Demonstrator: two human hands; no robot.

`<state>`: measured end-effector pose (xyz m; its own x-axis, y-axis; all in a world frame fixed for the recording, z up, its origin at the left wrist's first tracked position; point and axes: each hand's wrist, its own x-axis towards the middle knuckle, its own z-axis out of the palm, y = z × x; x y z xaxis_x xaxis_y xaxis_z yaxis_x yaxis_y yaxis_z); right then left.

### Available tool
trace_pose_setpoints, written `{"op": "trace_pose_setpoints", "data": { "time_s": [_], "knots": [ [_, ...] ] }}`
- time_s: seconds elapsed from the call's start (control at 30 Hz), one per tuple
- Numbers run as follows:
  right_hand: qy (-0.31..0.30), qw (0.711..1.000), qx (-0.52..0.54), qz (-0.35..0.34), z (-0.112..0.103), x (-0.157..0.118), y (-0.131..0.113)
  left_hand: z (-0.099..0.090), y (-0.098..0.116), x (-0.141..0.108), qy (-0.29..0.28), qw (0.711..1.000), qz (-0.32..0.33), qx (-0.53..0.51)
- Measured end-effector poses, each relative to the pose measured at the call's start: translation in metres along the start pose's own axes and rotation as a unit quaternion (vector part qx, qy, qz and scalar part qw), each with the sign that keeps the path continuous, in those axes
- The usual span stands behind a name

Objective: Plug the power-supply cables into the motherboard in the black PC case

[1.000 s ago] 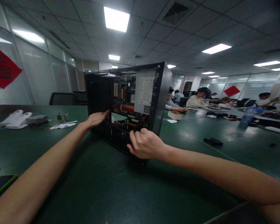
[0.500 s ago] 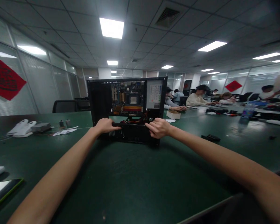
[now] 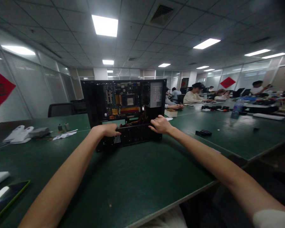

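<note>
At far left, a green-edged phone (image 3: 8, 199) lies on the green bench (image 3: 137, 177), with a grey block (image 3: 39, 132) farther back. The left hand (image 3: 107, 130) is partly curled over the lower rail of the open black computer case (image 3: 133, 135), which stands upright on the bench. Toward its right end, the right hand (image 3: 160, 124) grips that rail with bent fingers. Beyond sits a small open box (image 3: 171, 113).

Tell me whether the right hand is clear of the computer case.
No, the right hand grips the open computer case, its fingers curled at the lower rail.
</note>
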<state>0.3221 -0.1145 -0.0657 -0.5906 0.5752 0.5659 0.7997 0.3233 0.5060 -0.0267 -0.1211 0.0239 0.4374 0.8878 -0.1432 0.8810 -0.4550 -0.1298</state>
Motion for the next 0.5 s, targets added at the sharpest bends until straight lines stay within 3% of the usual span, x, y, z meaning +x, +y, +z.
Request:
{"op": "trace_pose_setpoints", "data": {
  "time_s": [0.23,0.5],
  "knots": [
    [-0.013,1.0,0.005,0.011,-0.011,-0.002,-0.008,-0.003,-0.021,-0.007,-0.034,0.998,0.049,-0.03],
    [-0.03,0.998,0.001,0.05,-0.014,-0.001,-0.016,-0.008,-0.035,-0.011,-0.064,0.994,0.047,-0.069]
  ]
}}
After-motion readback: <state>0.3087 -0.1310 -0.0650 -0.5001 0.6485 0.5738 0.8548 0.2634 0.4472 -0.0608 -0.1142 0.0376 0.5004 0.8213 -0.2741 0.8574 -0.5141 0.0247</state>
